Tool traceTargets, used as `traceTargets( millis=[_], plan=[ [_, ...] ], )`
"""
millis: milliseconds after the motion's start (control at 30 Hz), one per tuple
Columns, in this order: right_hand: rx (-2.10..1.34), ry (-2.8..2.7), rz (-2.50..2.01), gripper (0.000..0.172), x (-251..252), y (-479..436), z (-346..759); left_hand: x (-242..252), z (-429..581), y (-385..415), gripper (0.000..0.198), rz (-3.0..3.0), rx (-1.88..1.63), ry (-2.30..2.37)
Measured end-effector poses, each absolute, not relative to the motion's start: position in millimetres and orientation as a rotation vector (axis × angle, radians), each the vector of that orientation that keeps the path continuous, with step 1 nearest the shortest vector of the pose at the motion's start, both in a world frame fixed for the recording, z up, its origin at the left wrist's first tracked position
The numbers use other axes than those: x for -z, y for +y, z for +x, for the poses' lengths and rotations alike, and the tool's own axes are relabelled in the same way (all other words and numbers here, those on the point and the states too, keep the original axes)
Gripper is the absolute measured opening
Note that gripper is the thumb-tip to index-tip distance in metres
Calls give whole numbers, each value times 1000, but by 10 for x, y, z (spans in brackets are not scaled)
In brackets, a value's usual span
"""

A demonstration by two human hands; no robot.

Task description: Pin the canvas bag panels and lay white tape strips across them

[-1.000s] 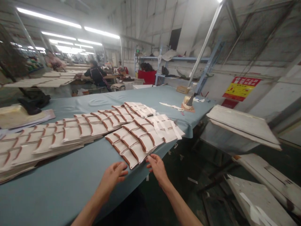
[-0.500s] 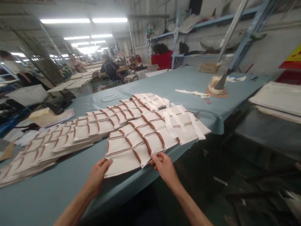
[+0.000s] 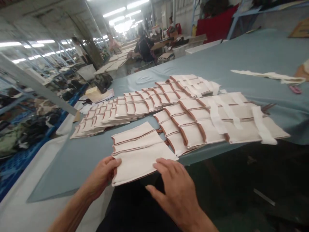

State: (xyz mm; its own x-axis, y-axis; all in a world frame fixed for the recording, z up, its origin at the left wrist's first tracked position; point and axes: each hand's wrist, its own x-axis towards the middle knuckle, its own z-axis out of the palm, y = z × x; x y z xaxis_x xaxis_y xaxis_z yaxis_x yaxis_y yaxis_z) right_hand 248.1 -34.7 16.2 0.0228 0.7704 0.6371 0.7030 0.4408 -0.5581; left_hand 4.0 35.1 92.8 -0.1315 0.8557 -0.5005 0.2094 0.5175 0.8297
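Observation:
A cream fabric panel (image 3: pixel 142 154) with brown-edged seams lies at the table's front edge, its near side reaching past it. My left hand (image 3: pixel 103 174) pinches its left edge, thumb on top and the other fingers partly hidden underneath. On the panel's right side rest the fingertips of my right hand (image 3: pixel 176 187), whose thumb is spread away below the near edge. Just right of that panel, overlapping cream panels (image 3: pixel 193 122) with brown edges are laid out. White strips (image 3: pixel 217 116) lie across their right part.
Behind runs a long row of similar stacked panels (image 3: pixel 130 106) on the blue-green covered table (image 3: pixel 96 151). A cream strip (image 3: pixel 267 75) and pink-handled snips (image 3: pixel 294 89) are at the right. Piled cloth (image 3: pixel 16 132) fills the left side. A person (image 3: pixel 145 46) sits farther back.
The nearest panel has come away from the overlapping row, towards the left. My right hand has gone from pinching to spread fingers on top. The view has turned left.

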Motion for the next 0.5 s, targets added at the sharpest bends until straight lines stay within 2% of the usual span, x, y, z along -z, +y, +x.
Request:
traceTargets(
  millis=[100,267,300,433,467,500],
  plan=[
    [38,-1837,-1024,16,-218,-198,2064,-946,-37,232,55,933,-693,1491],
    [-59,-1941,-852,21,-316,-135,1858,-969,-539,-9,68,1341,-863,1434],
    [-71,-1958,-862,21,-361,-181,1841,-956,-639,-63,62,1482,-942,1468],
    [-91,-2005,-949,17,-543,-405,1753,-848,-840,-253,12,1905,-1154,1389],
    [-89,-2013,-967,16,-580,-453,1731,-821,-844,-283,9,1988,-1197,1322],
    [-85,-2026,-980,15,-616,-494,1713,-801,-837,-303,15,2055,-1247,1267]
  ],
)
